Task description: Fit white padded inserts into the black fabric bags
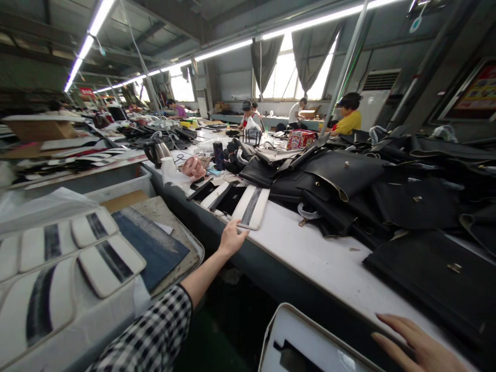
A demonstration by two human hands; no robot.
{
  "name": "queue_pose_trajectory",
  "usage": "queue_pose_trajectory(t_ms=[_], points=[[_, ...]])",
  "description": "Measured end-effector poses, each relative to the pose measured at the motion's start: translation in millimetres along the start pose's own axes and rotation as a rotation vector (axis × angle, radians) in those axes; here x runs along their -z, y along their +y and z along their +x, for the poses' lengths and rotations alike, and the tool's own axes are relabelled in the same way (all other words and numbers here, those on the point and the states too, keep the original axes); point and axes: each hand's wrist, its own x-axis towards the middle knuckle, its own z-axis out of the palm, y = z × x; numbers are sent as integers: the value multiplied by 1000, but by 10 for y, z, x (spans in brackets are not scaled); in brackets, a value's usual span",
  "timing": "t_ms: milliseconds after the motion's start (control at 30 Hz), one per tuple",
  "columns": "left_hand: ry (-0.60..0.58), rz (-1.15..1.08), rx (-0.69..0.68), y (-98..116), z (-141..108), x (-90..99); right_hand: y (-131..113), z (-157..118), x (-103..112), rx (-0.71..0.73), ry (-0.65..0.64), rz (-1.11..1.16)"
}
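My left hand (231, 238) reaches to the table's front edge, its fingers closed at the lower corner of a white panel with a dark stripe (251, 205). That panel lies at the end of a row of black and white pieces (229, 199). My right hand (418, 343) is at the lower right, over the table's edge, fingers stretched out with nothing between them. Near it, below the table, is a pale tray (284, 323) with a black piece (296, 357) inside.
Black leather bags (337, 170) are heaped along the right of the white table (302, 248). At the left, striped panels (112, 261) lie beside a blue board (149, 243). A pink fan (192, 166) and a kettle (158, 151) stand farther back. People work in the background.
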Motion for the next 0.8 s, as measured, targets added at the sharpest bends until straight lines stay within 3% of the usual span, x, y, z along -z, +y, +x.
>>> queue_pose_trajectory(t_ms=[133,233,367,600,700,800], points=[[114,90,130,-20,659,34,-472,484,-262,99,-229,-219],[92,111,248,-7,973,21,-618,715,-407,149,-307,-351],[-21,38,358,-5,1233,62,-641,813,-452,117,-344,-393],[-309,-331,295,166,1291,11,-675,893,-390,43,-386,-233],[-397,-431,235,264,1173,-80,-953,1065,-475,68,-319,-128],[-457,-473,171,333,1022,-153,-1420,1329,-654,211,-148,-172]])
